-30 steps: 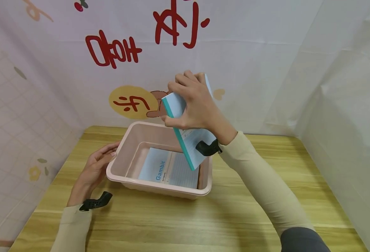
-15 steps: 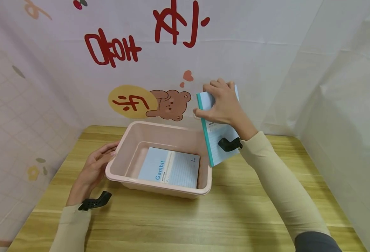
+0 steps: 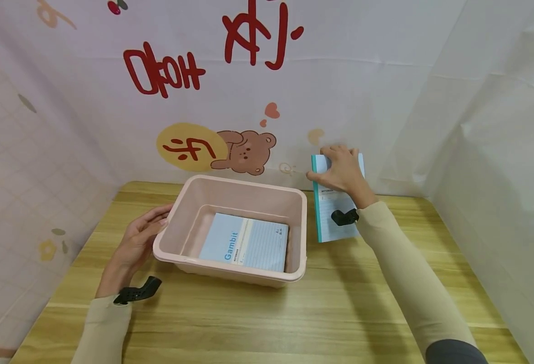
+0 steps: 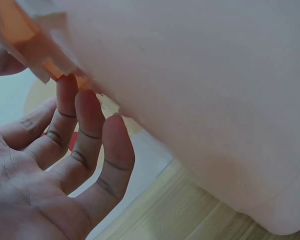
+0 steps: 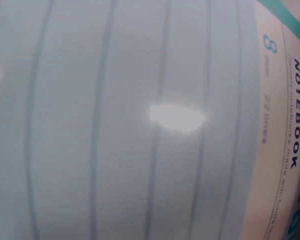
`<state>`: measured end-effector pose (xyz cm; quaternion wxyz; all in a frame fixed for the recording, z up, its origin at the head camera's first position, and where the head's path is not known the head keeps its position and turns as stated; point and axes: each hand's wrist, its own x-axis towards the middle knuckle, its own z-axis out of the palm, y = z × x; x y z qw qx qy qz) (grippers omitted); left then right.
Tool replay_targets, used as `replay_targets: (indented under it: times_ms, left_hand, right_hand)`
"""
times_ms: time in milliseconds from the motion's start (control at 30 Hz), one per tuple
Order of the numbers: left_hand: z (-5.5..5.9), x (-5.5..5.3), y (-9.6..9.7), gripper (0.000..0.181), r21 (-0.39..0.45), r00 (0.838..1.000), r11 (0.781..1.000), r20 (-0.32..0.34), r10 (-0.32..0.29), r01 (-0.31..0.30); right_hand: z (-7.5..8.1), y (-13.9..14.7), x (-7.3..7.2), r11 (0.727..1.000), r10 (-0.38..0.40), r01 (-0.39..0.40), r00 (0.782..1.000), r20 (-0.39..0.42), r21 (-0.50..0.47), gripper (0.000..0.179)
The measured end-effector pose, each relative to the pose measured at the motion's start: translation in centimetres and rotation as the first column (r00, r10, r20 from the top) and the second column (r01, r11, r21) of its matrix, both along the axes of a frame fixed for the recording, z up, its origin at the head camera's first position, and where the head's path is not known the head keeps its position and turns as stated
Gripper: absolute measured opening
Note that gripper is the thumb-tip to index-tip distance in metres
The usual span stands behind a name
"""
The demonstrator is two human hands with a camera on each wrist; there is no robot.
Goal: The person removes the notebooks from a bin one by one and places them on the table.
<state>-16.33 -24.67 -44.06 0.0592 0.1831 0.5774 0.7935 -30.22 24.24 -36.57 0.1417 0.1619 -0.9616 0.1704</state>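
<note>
My right hand [image 3: 340,171] grips a light blue notebook [image 3: 335,222] with a teal spine across its upper part, to the right of the pink plastic basin [image 3: 230,275]. In the right wrist view the notebook's lined cover [image 5: 125,150] fills nearly everything. A second light blue notebook [image 3: 264,245], lettered "Gambit", lies flat on the bottom of the basin. At the basin's left end is my left hand [image 3: 139,235], thumb over the rim and fingers beneath it. The left wrist view shows those bent fingers [image 4: 117,155] at the underside of the rim, beside the outer wall [image 4: 215,100].
The wooden table [image 3: 249,328] carries the basin. White printed cloth [image 3: 362,91] hangs behind the table, with a bear picture [image 3: 246,151] just above its back edge. More cloth stands along the left and right sides.
The notebook in my right hand has moved from over the basin to the right and come down beside it, turning more upright. My left hand stays at the rim.
</note>
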Motion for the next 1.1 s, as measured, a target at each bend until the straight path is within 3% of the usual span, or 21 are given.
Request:
replay_targets:
  times_ms: [167,333,533,733,1100]
  left_hand:
    - [0.1,0.1,-0.2,0.036,-0.037,1.000,0.999,0.021,0.009,-0.009]
    - [0.2,0.1,-0.2,0.037,-0.021,1.000,1.000,0.027,0.015,-0.014]
    - [0.2,0.1,-0.2,0.037,-0.012,1.000,1.000,0.021,-0.003,0.003]
    - [0.2,0.0,-0.2,0.036,-0.009,0.999,1.000,0.036,-0.006,0.007]
    - [0.0,-0.1,-0.3,0.037,0.004,1.000,1.000,0.019,-0.024,0.024]
  right_hand:
    - [-2.9,0.6,-0.4,0.999,-0.041,0.041,0.996,0.078,-0.008,0.071]
    - [-5.0,0.5,-1.0,0.998,-0.065,0.067,0.989,0.131,-0.006,0.070]
    - [-7.4,0.0,-1.5,0.994,-0.095,0.084,0.980,0.174,0.066,0.079]
    - [-9.2,0.1,-1.9,0.985,-0.162,0.144,0.961,0.226,0.093,0.082]
    - [-11.6,0.4,-1.4,0.982,-0.169,0.127,0.918,0.360,0.136,0.073]
